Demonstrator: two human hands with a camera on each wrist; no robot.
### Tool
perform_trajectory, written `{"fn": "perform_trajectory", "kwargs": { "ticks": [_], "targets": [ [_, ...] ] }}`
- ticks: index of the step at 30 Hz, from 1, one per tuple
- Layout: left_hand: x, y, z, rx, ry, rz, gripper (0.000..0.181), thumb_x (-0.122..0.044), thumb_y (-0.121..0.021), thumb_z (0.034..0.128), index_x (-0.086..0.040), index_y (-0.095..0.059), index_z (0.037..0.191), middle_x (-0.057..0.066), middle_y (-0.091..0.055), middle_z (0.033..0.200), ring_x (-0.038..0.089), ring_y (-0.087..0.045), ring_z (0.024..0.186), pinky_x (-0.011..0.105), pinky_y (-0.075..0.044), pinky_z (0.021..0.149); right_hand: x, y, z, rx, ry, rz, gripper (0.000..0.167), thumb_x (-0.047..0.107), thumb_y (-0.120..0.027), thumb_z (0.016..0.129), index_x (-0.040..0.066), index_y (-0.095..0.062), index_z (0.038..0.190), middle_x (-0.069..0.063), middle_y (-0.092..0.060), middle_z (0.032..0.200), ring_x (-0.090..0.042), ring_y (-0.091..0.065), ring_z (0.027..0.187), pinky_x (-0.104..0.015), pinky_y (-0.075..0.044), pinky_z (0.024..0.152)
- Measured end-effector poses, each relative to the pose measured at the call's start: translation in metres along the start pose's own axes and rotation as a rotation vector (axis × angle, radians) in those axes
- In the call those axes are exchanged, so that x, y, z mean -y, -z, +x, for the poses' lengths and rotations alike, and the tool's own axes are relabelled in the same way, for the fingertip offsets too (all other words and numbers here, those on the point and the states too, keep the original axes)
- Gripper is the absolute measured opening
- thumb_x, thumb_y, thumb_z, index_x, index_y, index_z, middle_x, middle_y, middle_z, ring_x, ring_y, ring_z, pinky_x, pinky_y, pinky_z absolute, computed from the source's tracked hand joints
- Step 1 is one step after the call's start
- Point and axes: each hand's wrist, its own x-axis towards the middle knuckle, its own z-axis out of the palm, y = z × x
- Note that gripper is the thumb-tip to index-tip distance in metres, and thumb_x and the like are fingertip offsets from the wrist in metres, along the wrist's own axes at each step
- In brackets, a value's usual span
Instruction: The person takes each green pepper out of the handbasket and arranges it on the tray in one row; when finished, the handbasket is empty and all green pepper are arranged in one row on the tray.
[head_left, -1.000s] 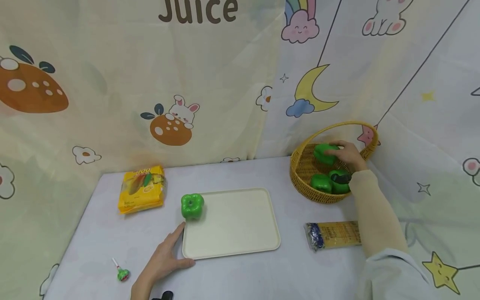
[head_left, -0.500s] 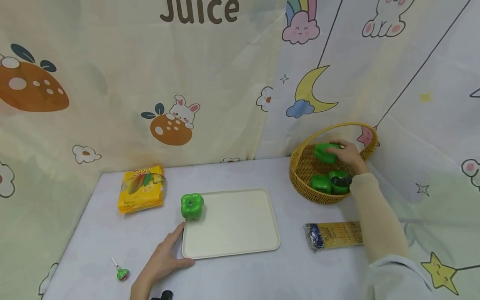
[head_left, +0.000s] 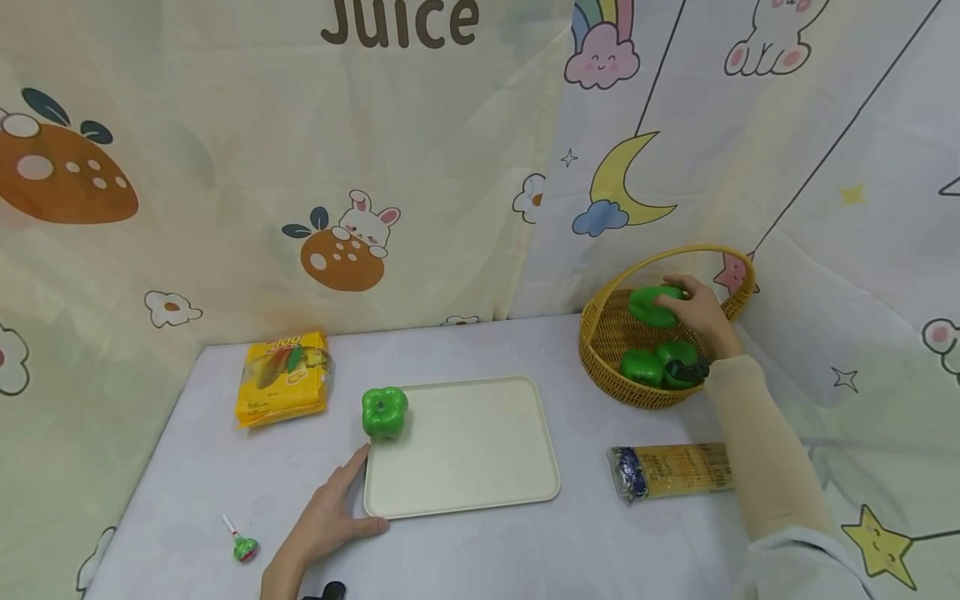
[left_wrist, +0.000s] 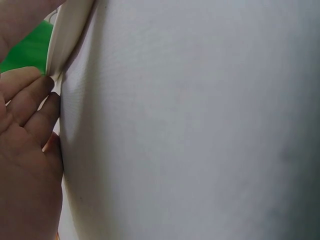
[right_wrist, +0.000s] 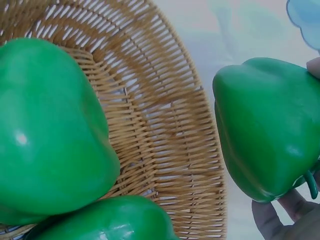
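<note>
A green pepper is gripped by my right hand over the back part of the wicker basket. In the right wrist view this pepper is pinched near its stem, beside the basket rim. Two more green peppers lie in the basket. My left hand rests spread at the left edge of the cream tray, its thumb at the near corner. Another green pepper stands on the tray's far left corner. In the left wrist view, fingers touch the tray's rim.
A yellow snack bag lies at the back left of the table, with a wrapped lollipop nearer the front left. Right of the tray, a clear noodle packet lies partly behind the right sleeve. Printed cloth hangs behind.
The right hand and its pepper have shifted very slightly right and tilted a little. The right forearm has moved rightward, showing more of the packet. The left hand stays put.
</note>
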Motion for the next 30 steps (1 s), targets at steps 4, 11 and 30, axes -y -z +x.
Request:
{"fn": "perform_trajectory", "kwargs": {
  "ticks": [4,11,30],
  "targets": [
    [0.000,-0.001,0.000,-0.002,-0.007,0.002,0.128,-0.053,-0.093,0.0574,-0.025,-0.023,0.161,0.013,-0.030,0.166,0.046,-0.029,0.151,0.068,-0.030,0.120,0.003,-0.001,-0.007,0.001,0.026,-0.047,0.075,0.051,-0.059,0.097,0.013,-0.034,0.156,-0.019,-0.042,0.154,-0.027,-0.047,0.122,-0.015,-0.049,0.074],
    [-0.001,0.000,-0.001,-0.008,-0.009,0.009,0.129,-0.055,-0.092,0.0569,-0.024,-0.022,0.161,0.014,-0.029,0.166,0.047,-0.028,0.151,0.068,-0.029,0.120,0.011,-0.002,-0.017,-0.002,0.039,-0.088,0.070,0.053,-0.058,0.096,0.012,-0.040,0.150,-0.022,-0.044,0.149,-0.034,-0.051,0.118,-0.029,-0.055,0.077],
    [-0.002,0.002,-0.003,-0.002,-0.005,0.007,0.127,-0.053,-0.092,0.0593,-0.023,-0.022,0.161,0.016,-0.029,0.166,0.047,-0.028,0.151,0.068,-0.028,0.120,0.018,-0.006,-0.033,-0.006,0.072,-0.158,0.069,0.054,-0.061,0.094,0.012,-0.046,0.147,-0.021,-0.045,0.148,-0.037,-0.047,0.121,-0.046,-0.047,0.088]
  ]
}}
